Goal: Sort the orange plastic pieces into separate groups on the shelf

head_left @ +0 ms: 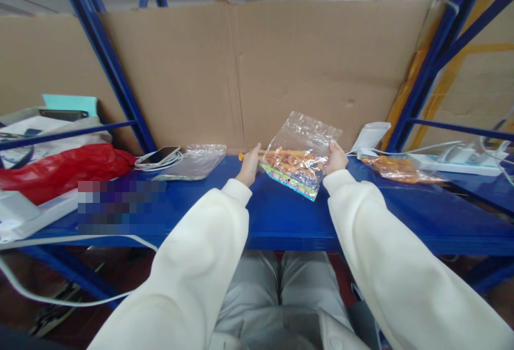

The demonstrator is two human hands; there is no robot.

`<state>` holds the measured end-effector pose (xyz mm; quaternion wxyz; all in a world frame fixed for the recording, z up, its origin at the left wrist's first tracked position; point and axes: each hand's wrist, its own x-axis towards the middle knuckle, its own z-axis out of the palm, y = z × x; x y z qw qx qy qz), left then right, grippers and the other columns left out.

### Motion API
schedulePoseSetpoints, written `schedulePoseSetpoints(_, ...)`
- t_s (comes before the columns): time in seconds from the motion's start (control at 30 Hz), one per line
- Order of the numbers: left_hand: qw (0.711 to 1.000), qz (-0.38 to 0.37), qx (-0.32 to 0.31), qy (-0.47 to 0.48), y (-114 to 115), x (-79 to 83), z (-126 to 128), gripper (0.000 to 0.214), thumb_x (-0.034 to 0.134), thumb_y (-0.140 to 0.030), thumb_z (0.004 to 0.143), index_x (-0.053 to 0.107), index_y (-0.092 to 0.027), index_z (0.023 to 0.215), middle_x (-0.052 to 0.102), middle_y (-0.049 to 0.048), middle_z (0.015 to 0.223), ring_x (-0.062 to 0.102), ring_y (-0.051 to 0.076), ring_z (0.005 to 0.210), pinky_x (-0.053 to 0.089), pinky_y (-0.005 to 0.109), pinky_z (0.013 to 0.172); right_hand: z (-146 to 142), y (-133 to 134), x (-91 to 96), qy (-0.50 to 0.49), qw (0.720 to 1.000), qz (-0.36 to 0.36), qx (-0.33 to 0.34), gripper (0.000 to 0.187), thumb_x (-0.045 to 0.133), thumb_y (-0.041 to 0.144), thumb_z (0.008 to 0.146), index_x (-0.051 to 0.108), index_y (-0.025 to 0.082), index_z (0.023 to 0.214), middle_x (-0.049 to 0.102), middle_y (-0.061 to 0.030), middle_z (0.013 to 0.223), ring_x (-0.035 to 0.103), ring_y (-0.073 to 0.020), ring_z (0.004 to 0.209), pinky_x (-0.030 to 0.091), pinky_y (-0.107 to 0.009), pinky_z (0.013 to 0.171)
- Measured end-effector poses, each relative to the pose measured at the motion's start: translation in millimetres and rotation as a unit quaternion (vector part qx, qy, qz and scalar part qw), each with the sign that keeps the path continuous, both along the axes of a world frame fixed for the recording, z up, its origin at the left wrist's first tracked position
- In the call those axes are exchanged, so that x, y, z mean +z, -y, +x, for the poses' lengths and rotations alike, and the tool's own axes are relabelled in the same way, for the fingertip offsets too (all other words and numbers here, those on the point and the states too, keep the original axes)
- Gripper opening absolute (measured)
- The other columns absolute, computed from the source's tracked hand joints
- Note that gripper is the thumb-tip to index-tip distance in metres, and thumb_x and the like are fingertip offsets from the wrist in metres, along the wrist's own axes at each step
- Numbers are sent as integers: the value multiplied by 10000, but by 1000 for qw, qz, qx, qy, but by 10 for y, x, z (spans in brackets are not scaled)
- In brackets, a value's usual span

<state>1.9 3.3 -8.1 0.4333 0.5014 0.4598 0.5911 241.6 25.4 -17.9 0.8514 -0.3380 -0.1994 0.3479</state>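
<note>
I see the left hand (249, 165) pinching one edge of a crinkly clear plastic bag (299, 154) (orange pieces inside, patterned strip below) held just above the smooth blue shelf (281, 216), the right hand (335, 158) gripping the other edge.

Head-worn camera looks forward and down, close over the blue shelf (281, 216).

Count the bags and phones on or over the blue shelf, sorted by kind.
Clear bag with orange pieces: 2, the first gripped by the left hand and right hand
Empty clear bag: 1
Red bag: 1
Phone: 1
Total: 5
</note>
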Motion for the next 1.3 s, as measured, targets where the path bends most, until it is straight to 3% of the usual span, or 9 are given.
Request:
schedulePoseSetpoints(0.1,976,172,53,-125,20,-35,-4,358,625,-474,867,638,-156,1033,727,108,945,713,229,904,559,366,846,64,-39,7,-44,997,-19,-56,281,693,122,820,710,170,1097,735,26,853,692,-78,755,573,-156,639)
schedulePoseSetpoints(0.23,852,385,-15,-354,164,-46,-6,603,624,-298,822,526,-172,1404,532,171,1514,455,298,1440,319,489,1212,46,-3,64,-93,992,-38,-73,217,645,102,855,708,167,1052,690,56,761,657,-63,665,558,-151,617)
schedulePoseSetpoints(0.4,692,454,-101,-553,357,-100,124,819,539,-154,814,325,-261,1597,297,96,1686,187,306,1586,50,596,1273,71,79,126,-132,990,-17,-38,169,598,119,887,699,170,1013,627,69,652,636,-108,601,569,-227,572)
schedulePoseSetpoints(0.57,611,484,-103,-618,331,-163,197,827,420,-15,840,294,-295,1607,359,74,1656,215,219,1582,10,601,1278,64,114,151,-105,994,-2,-1,120,581,100,894,657,176,947,627,58,684,627,-102,605,549,-215,563)
schedulePoseSetpoints(0.77,590,479,-52,-647,271,77,-57,748,427,-4,845,419,-267,1546,424,101,1616,308,228,1550,38,633,1274,-54,232,245,-17,996,3,83,138,632,302,920,647,237,1041,469,117,542,349,-53,369,352,-176,395)
schedulePoseSetpoints(0.9,621,432,15,-654,200,376,-537,743,474,-37,837,440,-291,1534,431,91,1616,329,251,1541,62,636,1271,-131,365,324,1,994,-7,109,303,601,345,947,603,264,1239,424,131,540,292,-44,354,332,-169,399)
schedulePoseSetpoints(1.03,642,337,79,-683,148,552,-1154,725,473,-68,818,488,-280,1512,454,76,1605,339,275,1536,110,644,1261,-138,408,328,9,992,-32,122,291,591,306,936,620,257,1221,414,127,541,299,-42,352,327,-172,396)
schedulePoseSetpoints(1.13,642,267,114,-710,139,520,-1595,713,420,-67,814,533,-282,1484,484,65,1585,373,268,1520,165,627,1253,-115,387,297,30,990,-38,131,280,648,315,888,648,253,1160,414,120,547,313,-42,361,324,-178,389)
schedulePoseSetpoints(1.3,623,153,121,-758,89,270,-2145,699,406,-62,770,620,-258,1405,551,97,1522,461,273,1464,287,575,1212,-122,376,282,21,990,-43,131,246,579,237,904,645,235,1142,413,111,556,311,-51,365,326,-187,385)
